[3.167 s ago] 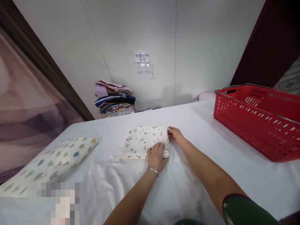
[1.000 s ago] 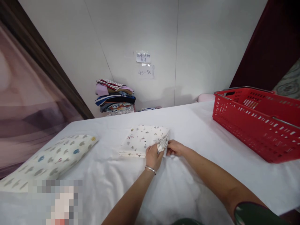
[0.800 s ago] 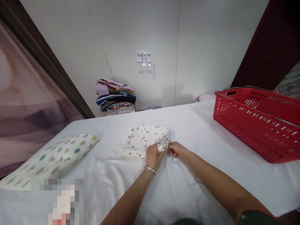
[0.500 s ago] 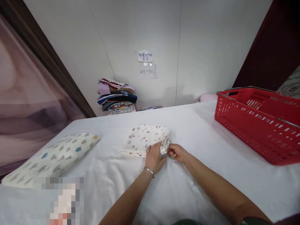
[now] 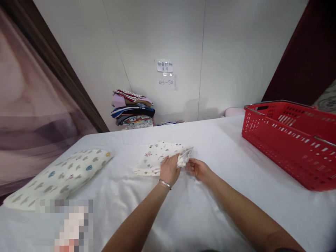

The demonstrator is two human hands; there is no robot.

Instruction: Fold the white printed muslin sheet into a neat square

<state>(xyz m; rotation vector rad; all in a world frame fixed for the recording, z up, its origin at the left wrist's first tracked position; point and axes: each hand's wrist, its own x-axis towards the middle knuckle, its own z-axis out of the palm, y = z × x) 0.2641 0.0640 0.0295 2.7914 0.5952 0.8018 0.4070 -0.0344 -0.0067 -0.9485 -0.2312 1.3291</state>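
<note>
A white cloth (image 5: 157,157) with small printed figures lies folded in the middle of the white-covered table. My left hand (image 5: 170,169) is closed on its right part, where the fabric bunches up and rises off the table. Against the lower right end of that bunched part, the curled fingers of my right hand (image 5: 198,169) hold the edge; their tips are partly hidden. A bracelet sits on my left wrist.
Left on the table lies a cream patterned pillow (image 5: 60,175). A red plastic basket (image 5: 286,147) stands at the right. Behind the table's far edge are a stack of folded fabrics (image 5: 133,108) and something pink (image 5: 234,112). Handwritten labels (image 5: 165,65) hang on the wall.
The right end of the cloth has been lifted and turned over to the left, bunching under my left hand. My left hand has shifted slightly left and closed around it.
</note>
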